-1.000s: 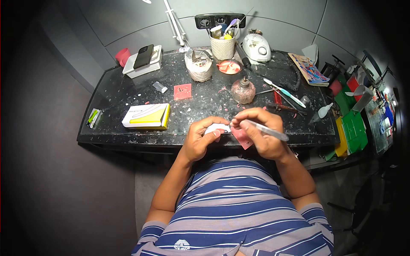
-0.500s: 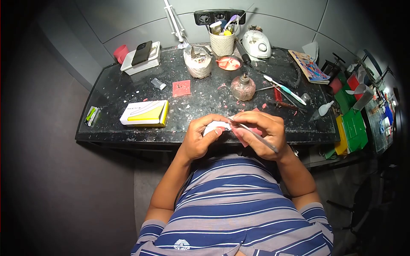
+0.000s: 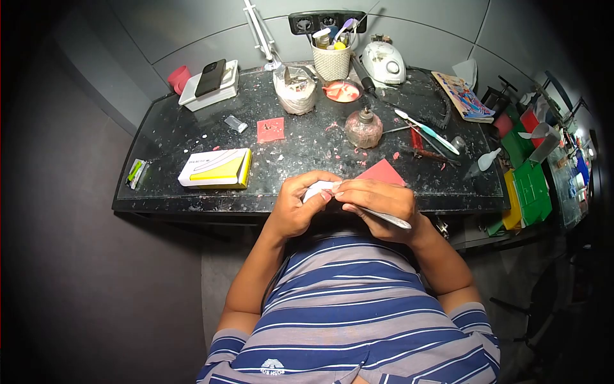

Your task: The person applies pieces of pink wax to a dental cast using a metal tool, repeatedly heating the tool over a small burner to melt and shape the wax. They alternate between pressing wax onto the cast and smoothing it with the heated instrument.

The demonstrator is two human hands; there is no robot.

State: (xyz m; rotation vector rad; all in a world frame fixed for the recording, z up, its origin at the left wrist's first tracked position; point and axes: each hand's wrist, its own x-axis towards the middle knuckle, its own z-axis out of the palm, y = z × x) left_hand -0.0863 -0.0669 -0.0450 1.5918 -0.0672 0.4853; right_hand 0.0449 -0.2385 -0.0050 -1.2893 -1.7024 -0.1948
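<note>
Left hand (image 3: 299,208) grip closed on small white cast piece (image 3: 318,189), at near edge of dark speckled tabletop (image 3: 192,137); right hand (image 3: 377,205) grips thin metal tool (image 3: 387,219), fingertips touching piece; pink wax sheet (image 3: 382,173) just behind; work looks mid-way, piece not set down.

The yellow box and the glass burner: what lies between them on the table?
Head view: a small pink square lies between the yellow box and the burner.

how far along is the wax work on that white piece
Mid-job, as far as it shows. Done: pink scraps litter the table, so some trimming has happened. In hand: the left hand grips the white piece while the right hand holds a metal tool and a pink sheet. Left: the piece's surface is hidden, so I cannot tell.
</note>
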